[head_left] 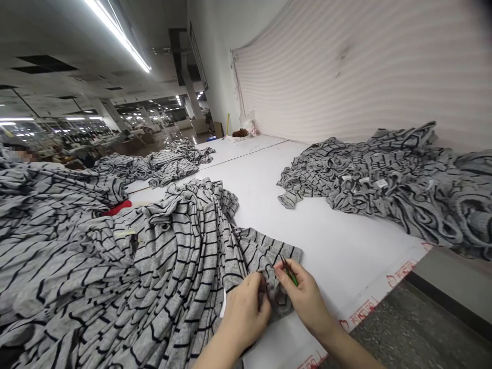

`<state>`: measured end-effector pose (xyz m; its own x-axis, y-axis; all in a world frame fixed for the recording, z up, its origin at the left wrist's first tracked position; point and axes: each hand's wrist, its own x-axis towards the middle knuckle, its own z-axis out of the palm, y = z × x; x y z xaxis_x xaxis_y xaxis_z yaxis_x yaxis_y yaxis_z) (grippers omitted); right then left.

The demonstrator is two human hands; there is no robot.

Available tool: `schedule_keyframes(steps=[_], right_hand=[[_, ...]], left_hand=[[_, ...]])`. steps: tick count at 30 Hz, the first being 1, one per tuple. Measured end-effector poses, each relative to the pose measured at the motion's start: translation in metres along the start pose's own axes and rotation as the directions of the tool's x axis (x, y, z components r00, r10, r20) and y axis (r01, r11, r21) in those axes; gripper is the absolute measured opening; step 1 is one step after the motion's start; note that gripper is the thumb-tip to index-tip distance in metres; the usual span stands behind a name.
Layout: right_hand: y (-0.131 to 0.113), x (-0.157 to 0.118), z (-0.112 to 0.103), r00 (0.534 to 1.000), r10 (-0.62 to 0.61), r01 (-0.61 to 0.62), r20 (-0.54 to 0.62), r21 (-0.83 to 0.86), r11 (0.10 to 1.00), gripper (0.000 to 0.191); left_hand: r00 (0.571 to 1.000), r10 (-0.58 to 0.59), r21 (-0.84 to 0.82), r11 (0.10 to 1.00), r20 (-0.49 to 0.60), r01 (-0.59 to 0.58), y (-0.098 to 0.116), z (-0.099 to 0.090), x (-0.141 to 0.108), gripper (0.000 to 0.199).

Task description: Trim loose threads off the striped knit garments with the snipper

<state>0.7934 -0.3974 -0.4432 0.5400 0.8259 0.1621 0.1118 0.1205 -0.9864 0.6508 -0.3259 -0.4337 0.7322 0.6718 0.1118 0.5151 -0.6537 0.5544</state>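
A grey knit garment [265, 251] with dark stripes lies at the near edge of the table, partly bunched up. My left hand [248, 307] is closed on a fold of it, the pinched cloth mostly hidden by the fingers. Just to the right, my right hand [303, 292] holds small thread snips [289, 271] with a green handle, their pointed metal tips directed up and away from me. The fingers of that hand are close to the cloth; whether they touch it I cannot tell.
Heaps of the same striped fabric [172, 256] cover the left side. Another striped pile [369, 174] with white labels lies at the right, by a sheet-covered wall [346, 92]. The white table [307, 236] ends in a red-printed edge near me. A person [21, 154] is partly visible far left.
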Motion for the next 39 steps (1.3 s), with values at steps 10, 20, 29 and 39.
schedule_keyframes(steps=[10,20,29,39], right_hand=[[-0.015,-0.007,0.013,0.997,-0.059,0.062,0.058,-0.054,0.997,0.025],[0.005,0.002,-0.029,0.976,-0.196,0.217,0.096,-0.525,0.823,0.015],[-0.029,-0.023,-0.024,0.923,-0.016,0.221,0.384,-0.496,0.84,0.015],[-0.012,-0.016,-0.009,0.955,-0.054,0.21,0.293,-0.531,0.821,0.025]], left_hand=[[0.994,-0.08,-0.187,0.98,-0.079,0.064,-0.006,0.009,-0.003,0.013],[0.897,0.239,0.036,0.969,-0.372,-0.244,-0.03,0.006,-0.027,0.015],[0.878,0.316,0.079,0.948,-0.36,-0.309,-0.038,0.009,-0.028,0.016],[0.952,0.124,-0.277,0.939,-0.279,-0.203,-0.03,0.004,-0.025,0.008]])
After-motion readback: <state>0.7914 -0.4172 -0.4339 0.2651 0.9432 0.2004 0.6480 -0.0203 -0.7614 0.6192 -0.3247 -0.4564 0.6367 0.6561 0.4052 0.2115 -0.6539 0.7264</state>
